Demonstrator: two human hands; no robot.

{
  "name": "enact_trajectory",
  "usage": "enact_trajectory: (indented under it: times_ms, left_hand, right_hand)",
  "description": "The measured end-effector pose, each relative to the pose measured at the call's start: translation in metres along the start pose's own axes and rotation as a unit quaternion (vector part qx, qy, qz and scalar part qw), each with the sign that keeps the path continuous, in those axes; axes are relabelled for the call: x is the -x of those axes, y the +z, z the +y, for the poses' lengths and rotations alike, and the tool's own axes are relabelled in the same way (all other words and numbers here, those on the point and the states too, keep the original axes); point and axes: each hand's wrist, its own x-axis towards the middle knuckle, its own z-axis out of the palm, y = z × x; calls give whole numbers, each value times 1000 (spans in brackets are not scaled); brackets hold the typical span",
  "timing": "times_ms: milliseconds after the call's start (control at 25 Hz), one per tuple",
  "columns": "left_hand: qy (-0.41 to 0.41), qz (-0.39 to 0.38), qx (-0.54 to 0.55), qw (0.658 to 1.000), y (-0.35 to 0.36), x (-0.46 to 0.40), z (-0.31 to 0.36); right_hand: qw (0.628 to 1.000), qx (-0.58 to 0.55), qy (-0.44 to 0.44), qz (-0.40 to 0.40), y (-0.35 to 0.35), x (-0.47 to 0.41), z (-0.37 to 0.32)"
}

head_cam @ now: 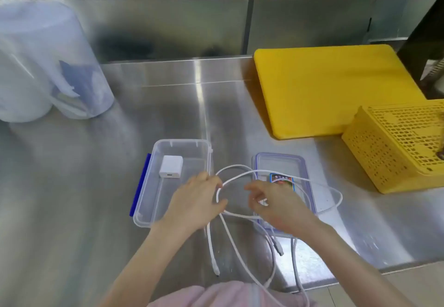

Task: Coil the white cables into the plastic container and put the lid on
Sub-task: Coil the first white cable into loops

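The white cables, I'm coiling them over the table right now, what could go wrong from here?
The white cables cross each other, and loose ends trail off the table edge toward your lap, so they may tangle or snag as the left hand and right hand coil. One loop lies over the lid, so pulling could drag it. The charger already takes room in the container.

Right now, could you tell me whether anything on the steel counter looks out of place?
The loose white cables trail off the steel counter's front edge, ends dangling. One loop lies over the clear blue-rimmed lid, so it cannot be lifted freely yet.
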Motion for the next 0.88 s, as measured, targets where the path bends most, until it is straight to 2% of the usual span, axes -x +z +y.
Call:
enact_trajectory:
  times_ms: [520,640,880]
  left_hand:
    - [-61,18,11,998,24,18,-18]
    - [-64,13,36,997,25,20,-17]
    - [-70,67,89,991,21,19,-24]
  right_hand:
    - [996,-62,-24,-60,75,-34,-12]
    - [996,-77,-19,-29,75,-34,-10]
    - [987,-139,-56,58,43,-29,-13]
